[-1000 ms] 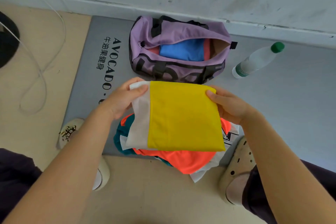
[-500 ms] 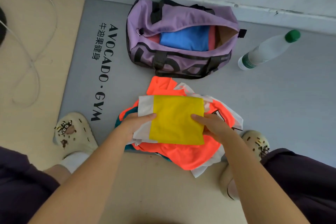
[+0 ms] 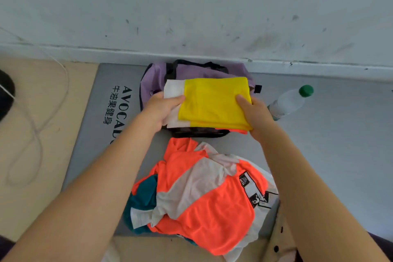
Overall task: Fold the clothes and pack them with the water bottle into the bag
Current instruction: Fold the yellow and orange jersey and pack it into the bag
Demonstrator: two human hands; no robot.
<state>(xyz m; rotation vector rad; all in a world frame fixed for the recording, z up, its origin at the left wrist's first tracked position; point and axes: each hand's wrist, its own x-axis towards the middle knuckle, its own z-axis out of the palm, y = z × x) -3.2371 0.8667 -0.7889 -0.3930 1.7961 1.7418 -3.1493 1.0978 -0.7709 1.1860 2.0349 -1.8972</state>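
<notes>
folded shirt [image 3: 214,102] lifted, now over bag [image 3: 157,72]

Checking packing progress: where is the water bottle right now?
The bottle lies on the grey mat near the wall, right of the purple bag, not yet packed.

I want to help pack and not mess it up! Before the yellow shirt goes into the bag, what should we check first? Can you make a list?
1. Both hands hold the folded yellow shirt: ok, left hand and right hand grip its two sides.
2. Shirt neatly folded: ok, a flat rectangle.
3. Shirt over the purple bag: ok.
4. Bag opening clear: cannot tell, the shirt hides it.
5. More clothes to fold: not ok, the orange and white pile lies unfolded on the grey mat.
6. Water bottle packed: not ok, it lies on the mat right of the bag.
</notes>
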